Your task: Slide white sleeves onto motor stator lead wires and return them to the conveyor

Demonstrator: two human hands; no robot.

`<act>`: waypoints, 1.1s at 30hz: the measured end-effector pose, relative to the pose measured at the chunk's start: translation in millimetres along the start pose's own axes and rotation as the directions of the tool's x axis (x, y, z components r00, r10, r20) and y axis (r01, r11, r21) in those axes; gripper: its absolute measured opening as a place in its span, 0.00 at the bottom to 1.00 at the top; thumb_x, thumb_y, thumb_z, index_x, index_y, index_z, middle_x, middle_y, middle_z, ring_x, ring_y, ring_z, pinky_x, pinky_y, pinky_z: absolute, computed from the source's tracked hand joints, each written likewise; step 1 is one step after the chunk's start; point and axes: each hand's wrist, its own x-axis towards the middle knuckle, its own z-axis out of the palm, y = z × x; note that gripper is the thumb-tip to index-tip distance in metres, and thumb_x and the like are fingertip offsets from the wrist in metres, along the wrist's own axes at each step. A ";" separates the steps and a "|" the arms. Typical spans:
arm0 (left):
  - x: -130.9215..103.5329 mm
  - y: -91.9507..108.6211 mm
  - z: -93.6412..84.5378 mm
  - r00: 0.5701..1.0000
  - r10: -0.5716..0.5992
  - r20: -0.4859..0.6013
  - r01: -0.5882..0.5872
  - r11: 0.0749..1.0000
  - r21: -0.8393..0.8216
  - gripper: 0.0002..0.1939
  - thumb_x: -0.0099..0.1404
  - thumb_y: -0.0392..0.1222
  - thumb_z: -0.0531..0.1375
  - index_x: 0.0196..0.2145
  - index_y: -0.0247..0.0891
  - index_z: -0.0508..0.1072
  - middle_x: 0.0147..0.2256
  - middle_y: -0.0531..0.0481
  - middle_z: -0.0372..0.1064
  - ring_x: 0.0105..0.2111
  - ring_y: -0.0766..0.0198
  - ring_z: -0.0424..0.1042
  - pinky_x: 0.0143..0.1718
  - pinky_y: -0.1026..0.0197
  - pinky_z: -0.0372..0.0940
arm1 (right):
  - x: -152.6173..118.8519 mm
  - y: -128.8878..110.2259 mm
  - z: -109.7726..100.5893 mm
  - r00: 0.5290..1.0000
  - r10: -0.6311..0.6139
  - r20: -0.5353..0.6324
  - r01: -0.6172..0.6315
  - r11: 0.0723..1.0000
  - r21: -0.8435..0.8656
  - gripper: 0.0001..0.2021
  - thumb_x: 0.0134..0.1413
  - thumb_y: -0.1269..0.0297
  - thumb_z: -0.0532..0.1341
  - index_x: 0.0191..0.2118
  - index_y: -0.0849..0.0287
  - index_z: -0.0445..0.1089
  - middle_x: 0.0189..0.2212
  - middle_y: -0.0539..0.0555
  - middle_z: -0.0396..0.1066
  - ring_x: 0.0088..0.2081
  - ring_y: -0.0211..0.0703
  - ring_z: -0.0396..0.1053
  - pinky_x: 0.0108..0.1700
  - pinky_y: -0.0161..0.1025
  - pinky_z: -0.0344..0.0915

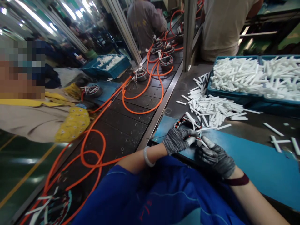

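A round motor stator (181, 123) with a dark ring and thin wire leads rests on the blue mat, white tubes standing out from it. At its near side is my left hand (178, 140), in a grey knit glove, its thumb and fingers pinched together at the leads. What exactly they grip is too small to make out. My right hand (217, 157), gloved the same way, is curled just right of the stator, with a short white tube (203, 143) between thumb and fingers. The two hands' fingertips almost meet.
Loose white tubes (215, 107) lie heaped beyond the blue mat (255, 159), before blue bins (236, 97) full of them. Left runs a conveyor (124, 125) carrying orange hoses (142, 112) and more stators (166, 64). A co-worker's yellow sleeve (72, 123) reaches in across it.
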 end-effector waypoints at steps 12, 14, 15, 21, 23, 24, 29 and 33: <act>-4.6 -5.0 -3.0 0.995 0.026 0.093 -0.018 0.997 -0.079 0.14 0.70 0.43 0.61 0.50 0.41 0.80 0.48 0.51 0.81 0.50 0.61 0.79 0.58 0.61 0.70 | -23.1 7.7 -14.9 0.964 -0.151 -0.219 0.089 0.958 -0.272 0.18 0.57 0.44 0.64 0.40 0.55 0.78 0.24 0.53 0.74 0.23 0.42 0.66 0.27 0.39 0.64; -4.8 -7.3 -1.9 0.995 0.029 0.099 -0.021 0.996 -0.086 0.14 0.70 0.42 0.60 0.51 0.42 0.80 0.48 0.51 0.80 0.51 0.60 0.79 0.58 0.60 0.70 | -17.2 5.9 -8.0 0.997 0.025 -0.076 -0.025 1.000 -0.001 0.23 0.61 0.40 0.58 0.38 0.56 0.76 0.14 0.47 0.62 0.16 0.36 0.55 0.20 0.35 0.55; -4.6 -8.3 -1.0 0.995 0.029 0.101 -0.021 0.997 -0.081 0.14 0.70 0.42 0.60 0.51 0.43 0.79 0.49 0.51 0.80 0.51 0.60 0.79 0.57 0.59 0.71 | -13.0 5.3 -3.2 0.997 0.083 -0.005 -0.082 0.986 0.143 0.25 0.61 0.38 0.57 0.36 0.57 0.75 0.10 0.44 0.54 0.13 0.34 0.49 0.18 0.34 0.51; -2.4 -9.0 -0.7 0.982 0.126 0.138 -0.139 0.987 0.085 0.17 0.70 0.39 0.58 0.54 0.41 0.78 0.52 0.50 0.78 0.53 0.60 0.77 0.58 0.59 0.71 | 3.3 1.6 15.5 0.983 0.157 0.094 -0.182 0.904 0.387 0.28 0.56 0.33 0.58 0.31 0.57 0.71 0.09 0.42 0.49 0.12 0.32 0.47 0.17 0.33 0.52; -2.3 -8.3 -5.0 0.979 0.149 0.140 -0.174 0.967 0.188 0.18 0.69 0.44 0.60 0.55 0.40 0.76 0.54 0.47 0.77 0.56 0.56 0.75 0.64 0.53 0.66 | -4.6 1.0 8.5 0.994 0.111 -0.024 -0.105 0.976 0.190 0.30 0.60 0.33 0.54 0.32 0.58 0.74 0.13 0.47 0.62 0.17 0.36 0.59 0.22 0.35 0.61; -2.2 -8.6 -7.5 0.982 0.139 0.127 -0.167 0.955 0.244 0.22 0.68 0.48 0.62 0.57 0.39 0.75 0.55 0.44 0.76 0.58 0.52 0.73 0.68 0.48 0.60 | -10.9 2.2 2.0 0.992 0.051 -0.113 -0.045 0.997 0.056 0.31 0.61 0.33 0.52 0.34 0.58 0.76 0.19 0.51 0.70 0.22 0.39 0.67 0.27 0.36 0.67; -1.3 -16.7 -14.1 0.953 0.061 0.298 -0.189 0.885 0.424 0.28 0.61 0.53 0.68 0.55 0.37 0.75 0.54 0.39 0.76 0.59 0.45 0.72 0.73 0.35 0.39 | -46.9 30.5 -40.4 0.843 -0.230 -0.487 0.038 0.927 -0.374 0.27 0.56 0.35 0.59 0.44 0.53 0.80 0.42 0.56 0.82 0.44 0.51 0.80 0.48 0.44 0.76; -6.6 -18.4 -13.5 0.932 0.018 0.363 -0.193 0.871 0.451 0.18 0.63 0.52 0.66 0.46 0.40 0.80 0.40 0.44 0.81 0.50 0.49 0.77 0.72 0.42 0.48 | -60.8 54.2 -53.3 0.840 -0.175 -0.514 0.006 0.949 -0.314 0.22 0.53 0.42 0.65 0.43 0.53 0.80 0.41 0.55 0.82 0.40 0.50 0.81 0.46 0.43 0.79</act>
